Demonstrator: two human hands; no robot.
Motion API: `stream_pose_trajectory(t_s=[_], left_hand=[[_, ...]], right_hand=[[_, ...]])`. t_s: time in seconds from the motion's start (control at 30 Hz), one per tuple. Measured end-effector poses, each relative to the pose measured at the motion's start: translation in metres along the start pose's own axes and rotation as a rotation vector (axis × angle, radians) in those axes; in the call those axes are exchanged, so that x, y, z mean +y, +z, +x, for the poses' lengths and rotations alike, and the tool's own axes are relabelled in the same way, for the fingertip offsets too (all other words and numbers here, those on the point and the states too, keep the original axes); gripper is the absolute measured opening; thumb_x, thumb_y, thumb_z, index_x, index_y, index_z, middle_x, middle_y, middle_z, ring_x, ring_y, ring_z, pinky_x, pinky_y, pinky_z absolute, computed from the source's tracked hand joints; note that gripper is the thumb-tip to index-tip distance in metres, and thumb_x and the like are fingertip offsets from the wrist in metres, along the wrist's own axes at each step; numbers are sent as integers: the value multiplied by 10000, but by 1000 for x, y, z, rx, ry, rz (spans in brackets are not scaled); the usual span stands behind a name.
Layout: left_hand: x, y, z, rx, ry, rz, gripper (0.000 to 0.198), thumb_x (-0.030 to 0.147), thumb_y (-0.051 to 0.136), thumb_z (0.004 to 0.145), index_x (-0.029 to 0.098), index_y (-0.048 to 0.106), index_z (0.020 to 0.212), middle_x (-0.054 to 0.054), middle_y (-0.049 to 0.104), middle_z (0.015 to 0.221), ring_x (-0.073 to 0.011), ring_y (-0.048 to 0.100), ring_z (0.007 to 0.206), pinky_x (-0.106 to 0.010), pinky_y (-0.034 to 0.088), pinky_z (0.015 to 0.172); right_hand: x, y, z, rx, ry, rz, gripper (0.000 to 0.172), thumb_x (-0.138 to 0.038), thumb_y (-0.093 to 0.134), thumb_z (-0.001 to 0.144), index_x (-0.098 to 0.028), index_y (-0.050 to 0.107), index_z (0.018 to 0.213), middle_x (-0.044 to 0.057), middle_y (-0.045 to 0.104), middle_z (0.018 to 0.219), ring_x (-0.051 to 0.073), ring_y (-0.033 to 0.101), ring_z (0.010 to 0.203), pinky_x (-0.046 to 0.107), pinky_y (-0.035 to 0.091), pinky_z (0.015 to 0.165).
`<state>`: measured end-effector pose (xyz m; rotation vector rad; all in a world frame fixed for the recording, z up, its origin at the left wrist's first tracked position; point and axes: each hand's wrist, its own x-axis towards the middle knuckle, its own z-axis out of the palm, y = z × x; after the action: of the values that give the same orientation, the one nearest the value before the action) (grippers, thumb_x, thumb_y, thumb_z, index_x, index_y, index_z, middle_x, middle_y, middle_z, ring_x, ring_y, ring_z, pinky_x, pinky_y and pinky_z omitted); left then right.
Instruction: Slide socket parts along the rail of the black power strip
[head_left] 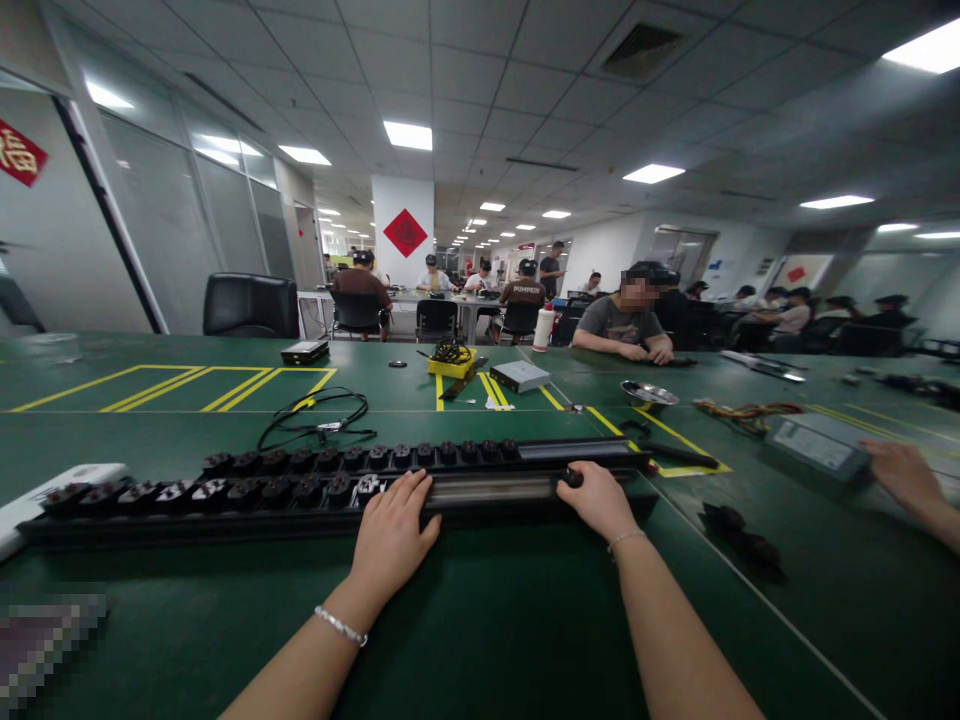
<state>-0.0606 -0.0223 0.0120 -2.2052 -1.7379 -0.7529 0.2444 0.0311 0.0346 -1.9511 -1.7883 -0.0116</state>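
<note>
A long black power strip housing (480, 490) lies across the green table in front of me, with a second strip (420, 455) just behind it. Both carry rows of black socket modules (285, 490) along their left part. My left hand (394, 530) rests on the near strip's front edge, fingers bent over a module end. My right hand (600, 497) is closed in a pinch on a small black part (574, 477) at the strip's bare right section.
A black cable (319, 420) lies behind the strips, and a yellow tray (451, 362), grey box (519, 375) and metal bowl (649, 393) stand farther back. Black parts (739, 540) lie at right near a co-worker's hand (904, 475). Several people sit at far tables.
</note>
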Motion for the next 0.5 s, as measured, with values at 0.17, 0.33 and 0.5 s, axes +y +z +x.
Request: stream_pose_trajectory(t_s=[0.17, 0.33, 0.5], left_hand=[[0, 0, 0, 4, -7, 4, 433, 321, 487, 791, 235, 502, 1215, -47, 498, 1309, -232, 439, 1205, -385, 378, 940], [1, -1, 0, -3, -7, 11, 437, 332, 487, 792, 229, 497, 1217, -40, 499, 1308, -231, 443, 1203, -392, 383, 934], [1, -1, 0, -11, -1, 24, 438, 339, 472, 802, 218, 490, 1222, -40, 488, 1319, -225, 428, 1215, -386, 372, 944]], right_hand=[[7, 1, 3, 6, -30, -33, 277, -395, 556, 682, -179, 627, 839, 83, 628, 982, 220, 546, 956, 300, 378, 834], [11, 2, 3, 13, -24, -24, 307, -382, 545, 694, -172, 628, 902, 82, 630, 986, 217, 548, 954, 299, 383, 838], [11, 2, 3, 14, -17, -8, 313, -378, 549, 693, -178, 629, 920, 78, 632, 996, 220, 548, 973, 298, 382, 852]])
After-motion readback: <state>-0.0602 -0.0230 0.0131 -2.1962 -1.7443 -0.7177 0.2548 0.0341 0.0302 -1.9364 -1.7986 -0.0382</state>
